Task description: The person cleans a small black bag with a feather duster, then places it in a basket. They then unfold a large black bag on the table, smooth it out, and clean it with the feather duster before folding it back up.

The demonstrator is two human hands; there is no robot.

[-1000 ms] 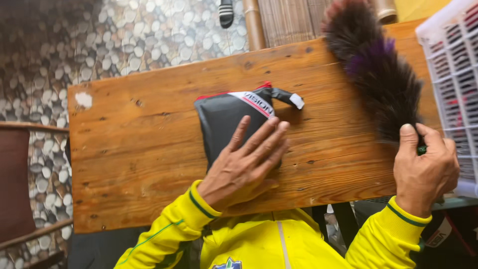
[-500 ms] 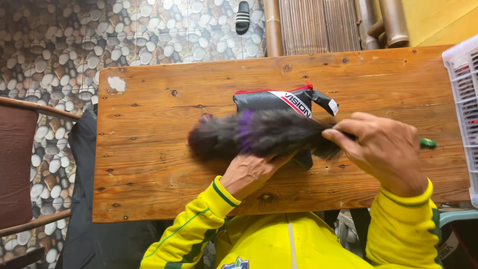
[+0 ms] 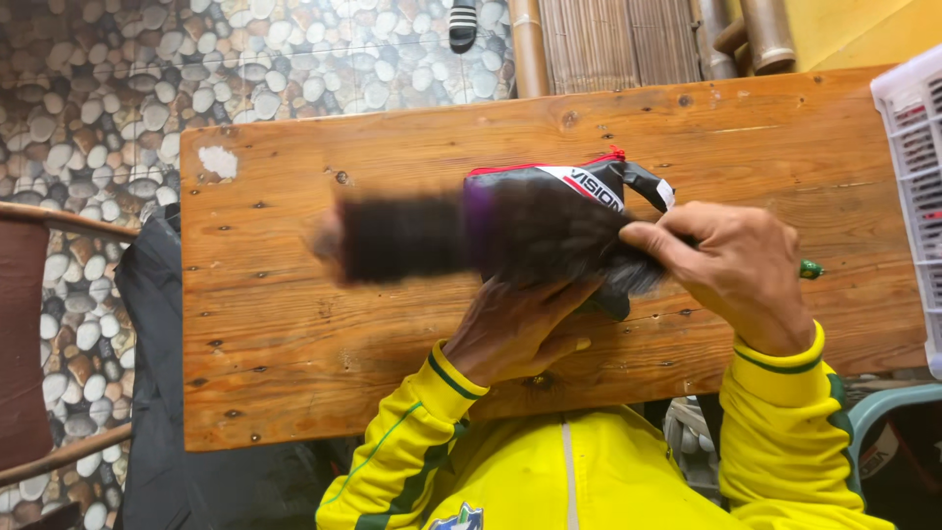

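Gripping a duster (image 3: 461,240) by its green handle, right hand (image 3: 741,270) is closed; plume soft, light, blurred across a black pouch (image 3: 589,182) mid-table (image 3: 294,324). Left hand (image 3: 520,329), flat and spread, pins the pouch: limp fabric, best held at edges.

A white plastic basket (image 3: 913,186) is sitting at the right edge of the wooden surface (image 3: 294,294). A dark sandal (image 3: 462,25) is lying on the pebble floor (image 3: 108,88), near bamboo poles (image 3: 599,44).
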